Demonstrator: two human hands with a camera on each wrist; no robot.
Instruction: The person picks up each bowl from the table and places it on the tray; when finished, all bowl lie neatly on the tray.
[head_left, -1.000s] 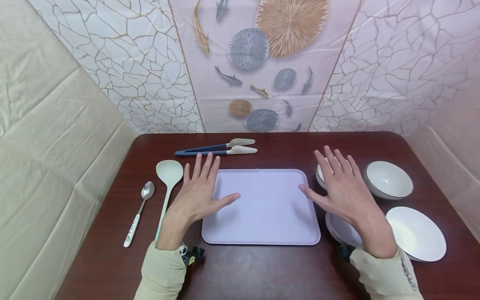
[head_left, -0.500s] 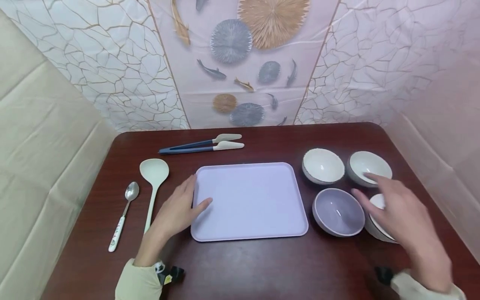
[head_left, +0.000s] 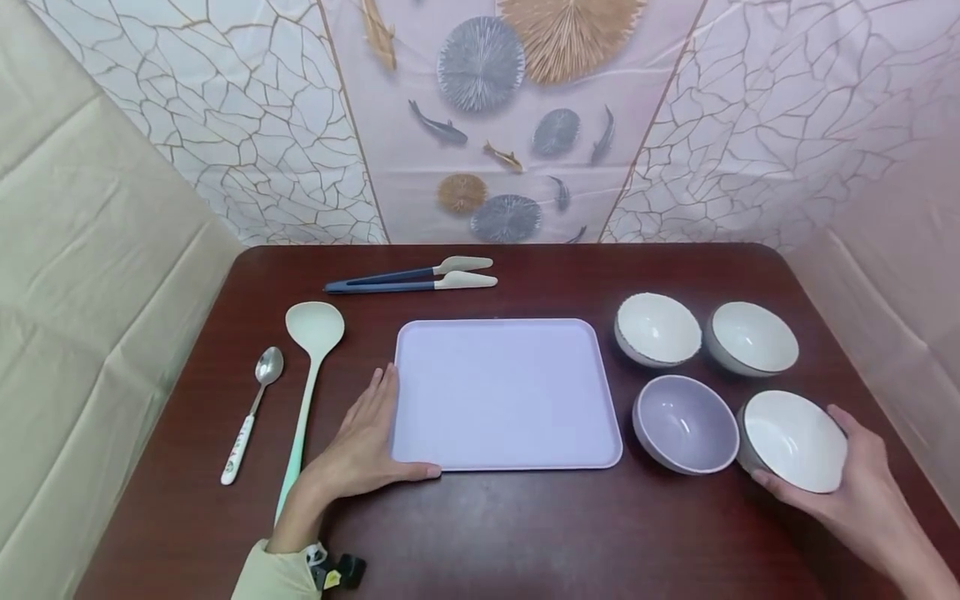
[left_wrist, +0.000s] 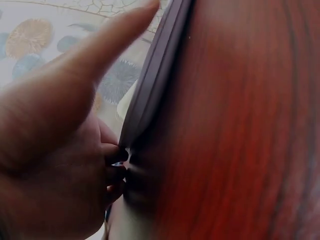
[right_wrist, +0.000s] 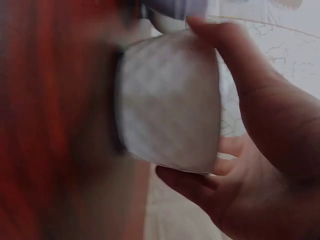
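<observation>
**Right hand on nearest white bowl, left hand at tray's corner**

Right hand point(head_left: 862, 492) at about 4 o'clock on the tabletop point(head_left: 525, 533), curled round the near white bowl point(head_left: 793, 439): thumb on the far rim, fingers point(right_wrist: 187, 182) under the near side, bowl tipped toward the tray. Just beside it at 9 o'clock, a lilac bowl point(head_left: 685, 422); beyond, at 12 o'clock, two more white bowls point(head_left: 657, 328) side by side.

Left hand point(head_left: 363, 446) resting flat against the left edge of the lilac tray point(head_left: 504, 392), fingers point(head_left: 378, 400) straight along that edge, thumb along the near edge, gripping nothing. At 9 o'clock from that hand, a pale ladle point(head_left: 307, 375), then a metal spoon point(head_left: 251, 414). At 12 o'clock past the tray, a pair of tongs point(head_left: 408, 277) lying flat.
</observation>
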